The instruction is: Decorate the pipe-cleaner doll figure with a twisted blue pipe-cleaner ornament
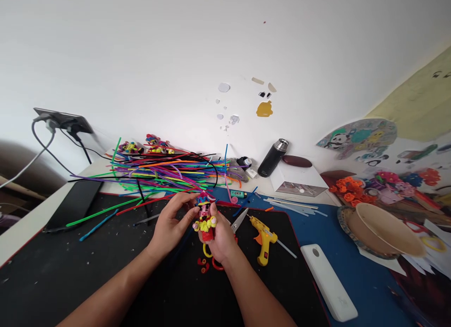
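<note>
A small pipe-cleaner clown doll [205,224] with a blue and red hat, a pink face, a yellow ruffle and a red body is held upright over the black mat. My right hand [223,235] wraps round its back and right side, thumb up along the head. From the left, my left hand [171,224] pinches the doll near its hat and face, thumb and fingertips close together. Beneath the hands lie scissors [240,221] with red and yellow handles, partly hidden. Several small red and orange pieces [203,265] lie just below on the mat.
A yellow glue gun [264,241] lies right of the hands, near a white power bank [329,282]. Behind is a heap of coloured pipe cleaners [169,169] with finished-looking dolls [157,144]. A black bottle [273,158] leans by a white box [299,179]; a phone [75,202] lies left.
</note>
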`<state>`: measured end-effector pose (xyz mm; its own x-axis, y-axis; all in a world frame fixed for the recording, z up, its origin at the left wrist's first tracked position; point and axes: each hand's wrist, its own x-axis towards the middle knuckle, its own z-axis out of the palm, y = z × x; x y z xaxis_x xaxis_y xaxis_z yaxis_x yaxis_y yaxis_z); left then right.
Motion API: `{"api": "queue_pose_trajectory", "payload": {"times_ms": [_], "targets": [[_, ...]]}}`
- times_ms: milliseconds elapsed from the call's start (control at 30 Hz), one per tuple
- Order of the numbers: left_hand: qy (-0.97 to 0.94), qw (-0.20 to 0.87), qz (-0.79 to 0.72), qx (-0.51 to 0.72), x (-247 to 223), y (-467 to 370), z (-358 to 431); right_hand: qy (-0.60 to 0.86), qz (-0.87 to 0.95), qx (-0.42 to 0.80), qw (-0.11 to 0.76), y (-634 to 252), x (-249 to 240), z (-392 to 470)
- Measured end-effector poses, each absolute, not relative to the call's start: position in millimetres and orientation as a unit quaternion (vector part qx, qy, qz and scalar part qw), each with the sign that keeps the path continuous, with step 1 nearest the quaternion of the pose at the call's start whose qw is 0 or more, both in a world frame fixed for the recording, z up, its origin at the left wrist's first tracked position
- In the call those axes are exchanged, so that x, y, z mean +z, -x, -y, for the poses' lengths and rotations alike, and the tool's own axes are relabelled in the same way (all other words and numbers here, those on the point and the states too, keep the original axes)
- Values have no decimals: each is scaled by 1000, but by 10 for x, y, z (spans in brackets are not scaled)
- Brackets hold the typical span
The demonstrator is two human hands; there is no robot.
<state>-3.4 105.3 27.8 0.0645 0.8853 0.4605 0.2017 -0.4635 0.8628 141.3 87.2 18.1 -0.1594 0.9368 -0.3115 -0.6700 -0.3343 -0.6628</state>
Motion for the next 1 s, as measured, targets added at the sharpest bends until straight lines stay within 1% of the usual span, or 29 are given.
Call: {"api": "queue_pose_trajectory", "payload": {"times_ms": [167,533,1000], "targets": [[-658,324,-411,542,253,38,-1059,353,191,738,542,-1410,174,-869],[-592,415,-431,540,201,25,-1054,343,195,736,551,-1395,78,-888],[-573,439,-430,542,190,-1,-1045,348,184,741,544,-1409,65,-888]]}}
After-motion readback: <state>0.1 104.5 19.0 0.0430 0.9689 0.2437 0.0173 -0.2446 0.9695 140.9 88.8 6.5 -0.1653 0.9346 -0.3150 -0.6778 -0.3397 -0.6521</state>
